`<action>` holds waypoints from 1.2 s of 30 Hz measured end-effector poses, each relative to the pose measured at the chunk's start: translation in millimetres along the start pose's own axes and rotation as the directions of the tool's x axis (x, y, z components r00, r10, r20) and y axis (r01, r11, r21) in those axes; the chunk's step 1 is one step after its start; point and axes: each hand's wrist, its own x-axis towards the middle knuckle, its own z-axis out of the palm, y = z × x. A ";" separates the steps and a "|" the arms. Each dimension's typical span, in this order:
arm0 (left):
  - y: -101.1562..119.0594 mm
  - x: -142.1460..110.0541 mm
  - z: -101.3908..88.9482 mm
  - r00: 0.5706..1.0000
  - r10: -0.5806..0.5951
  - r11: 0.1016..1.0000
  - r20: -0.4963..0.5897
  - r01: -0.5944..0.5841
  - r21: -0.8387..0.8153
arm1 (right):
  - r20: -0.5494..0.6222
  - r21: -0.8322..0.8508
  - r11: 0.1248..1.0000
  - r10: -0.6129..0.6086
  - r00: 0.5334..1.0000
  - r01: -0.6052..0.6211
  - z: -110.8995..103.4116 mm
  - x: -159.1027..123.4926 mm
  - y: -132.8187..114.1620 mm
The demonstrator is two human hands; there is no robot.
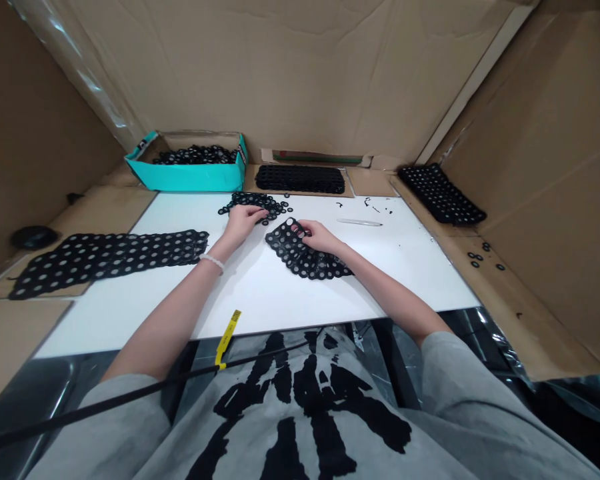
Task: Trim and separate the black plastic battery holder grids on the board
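**Left hand (pixel 245 223) on black rings (pixel 255 205), right hand (pixel 315 235) on a perforated sheet (pixel 300 250)**

From the head camera, both bare forearms reach forward over a white counter (pixel 290 300). The left hand is curled and rests on the loose heap of rings, though whether it is pinching any cannot be told. A white beaded bracelet (pixel 213 261) circles that wrist. The right hand is closed over the upper edge of the black perforated sheet, which lies curved on the counter just beside the heap.

A longer perforated strip (pixel 105 260) lies to the left, partly on the counter and partly on cardboard. Ahead, a teal box (pixel 185 175) holds more black rings, and a dark perforated stack (pixel 300 179) sits beside it. Another perforated stack (pixel 440 195) lies on the cardboard at the right, with a few stray rings (pixel 485 257) nearer the camera. A slim white pen-like tool (pixel 359 222) lies on the counter to the right of the right hand. A black cable (pixel 130 393) with a yellow tag (pixel 229 337) crosses the person's grey printed T-shirt (pixel 305 407). Cardboard walls (pixel 280 73) enclose the area.
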 end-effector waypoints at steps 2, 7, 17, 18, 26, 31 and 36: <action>-2.9 0.8 -3.4 0.990 0.062 0.982 -0.129 -0.038 0.185 | -0.007 0.002 1.000 0.017 1.000 -0.017 -0.3 -0.2 2.1; 10.3 -10.8 2.2 0.975 0.223 0.884 -0.014 -0.196 0.425 | 0.012 0.049 0.998 0.033 0.999 -0.034 -0.9 1.5 3.9; 21.9 -16.2 11.5 0.983 -0.005 1.000 0.182 0.001 0.022 | 0.064 -0.022 0.997 0.071 0.995 -0.070 -3.5 -0.3 -5.7; 19.4 -15.9 11.4 0.988 -0.066 0.998 0.138 0.069 -0.017 | 0.069 -0.060 0.995 0.086 0.994 -0.082 -3.2 -0.9 -7.6; 10.6 -8.1 19.5 0.991 -0.033 0.987 -0.127 0.052 0.154 | 0.006 -0.124 0.977 0.178 0.984 -0.176 -2.7 -1.4 -13.9; 7.2 -9.1 3.8 0.947 0.057 0.885 -0.317 0.099 0.456 | -0.015 -0.106 0.980 0.170 0.985 -0.171 -4.7 -1.0 -3.3; 18.6 -23.0 12.7 0.977 0.155 0.816 -0.149 -0.042 0.576 | -0.018 -0.070 0.989 0.126 0.992 -0.127 -3.1 0.8 1.5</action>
